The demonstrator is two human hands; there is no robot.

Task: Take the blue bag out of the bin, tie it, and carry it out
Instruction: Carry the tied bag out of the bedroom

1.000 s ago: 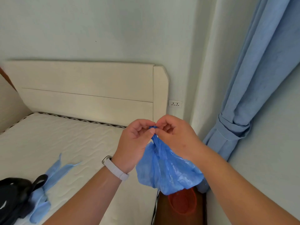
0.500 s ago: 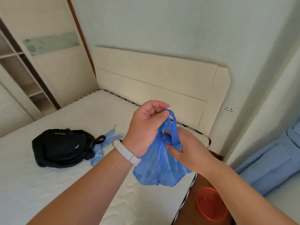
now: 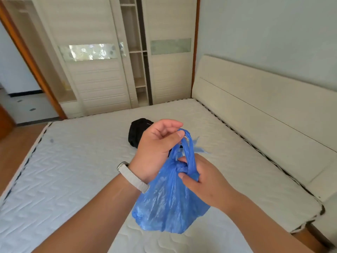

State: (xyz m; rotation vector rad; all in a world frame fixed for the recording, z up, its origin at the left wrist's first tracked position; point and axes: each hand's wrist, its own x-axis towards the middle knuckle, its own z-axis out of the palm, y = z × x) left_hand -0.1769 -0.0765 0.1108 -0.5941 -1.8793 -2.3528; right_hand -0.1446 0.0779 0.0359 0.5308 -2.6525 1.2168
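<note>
A full blue plastic bag (image 3: 167, 203) hangs in the air over the mattress, its handles drawn up into a loop above a knot. My left hand (image 3: 155, 148), with a pale band on the wrist, pinches the top of the loop between thumb and forefinger. My right hand (image 3: 202, 179) grips the bag at the knot just below, fingers wrapped around the twisted plastic. The bin is out of sight.
A bare white quilted mattress (image 3: 76, 170) fills the foreground, with a cream headboard (image 3: 264, 99) on the right. A black bag (image 3: 135, 133) and a bit of blue plastic (image 3: 199, 147) lie on it behind my hands. Wardrobe doors (image 3: 102, 70) stand beyond; a doorway (image 3: 20, 92) opens far left.
My view has swung left from the corner with the curtain and red bin to the wardrobe and doorway. My hands went from pinching the bag's top together to holding a formed handle loop and knot.
</note>
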